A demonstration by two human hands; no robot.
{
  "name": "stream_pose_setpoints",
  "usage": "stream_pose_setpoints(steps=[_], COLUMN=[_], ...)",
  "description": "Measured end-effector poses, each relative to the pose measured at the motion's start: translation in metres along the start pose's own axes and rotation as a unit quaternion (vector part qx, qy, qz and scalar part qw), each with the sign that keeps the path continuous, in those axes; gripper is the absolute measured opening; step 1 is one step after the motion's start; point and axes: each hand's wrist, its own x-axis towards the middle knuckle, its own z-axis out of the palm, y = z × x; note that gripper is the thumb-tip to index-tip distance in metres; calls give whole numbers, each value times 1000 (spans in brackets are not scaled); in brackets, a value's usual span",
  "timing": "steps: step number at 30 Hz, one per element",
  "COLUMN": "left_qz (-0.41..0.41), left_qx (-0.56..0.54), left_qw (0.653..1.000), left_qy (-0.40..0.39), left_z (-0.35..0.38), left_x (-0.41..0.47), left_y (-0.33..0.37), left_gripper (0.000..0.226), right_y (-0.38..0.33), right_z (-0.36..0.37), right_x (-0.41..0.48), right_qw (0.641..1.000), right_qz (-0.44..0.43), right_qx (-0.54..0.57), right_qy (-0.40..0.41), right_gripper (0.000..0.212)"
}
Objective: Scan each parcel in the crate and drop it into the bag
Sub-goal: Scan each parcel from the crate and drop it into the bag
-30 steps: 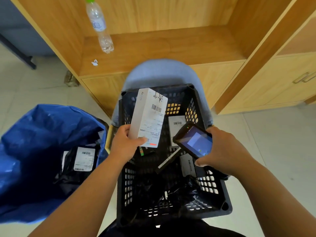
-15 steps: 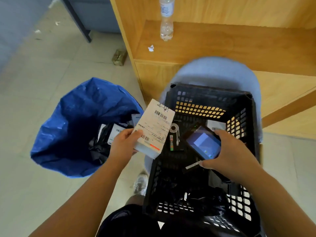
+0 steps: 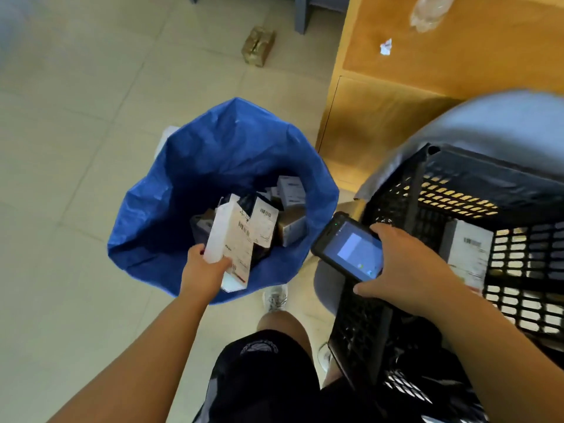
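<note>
Having swung leftward from the crate (image 3: 451, 190), the left hand (image 3: 203, 274) is gripping a light, rigid white parcel (image 3: 233, 239) by its lower end over the bag (image 3: 195, 166), while the right hand (image 3: 406, 267) is clasping the scanner (image 3: 351, 247).

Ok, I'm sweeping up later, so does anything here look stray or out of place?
A crumpled paper scrap lies on the wooden shelf, and a small brown packet sits alone on the floor tiles beyond the blue bag. Nothing looks spilled.

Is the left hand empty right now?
No, the left hand grips a white parcel above the open blue bag.
</note>
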Motion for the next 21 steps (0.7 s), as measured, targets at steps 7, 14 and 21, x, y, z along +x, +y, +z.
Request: stream_pose_setpoints(steps=[7,14,21], left_qz=[120,143,127], left_qx=[218,376,410], left_qw=[963,897,889], left_qy=[-107,-180,-162], left_z=[-7,17,6], left_x=[81,115,114], left_y=[-13,-28,-19], left_gripper=[39,72,52], right_y=[-44,-54,-57], right_z=[12,31,29], right_x=[46,66,64], right_qw=[999,997,997], right_qz=[25,43,57], right_qx=[-29,-30,-25], right_qy=[-32,-52,-46], right_gripper=[74,78,75])
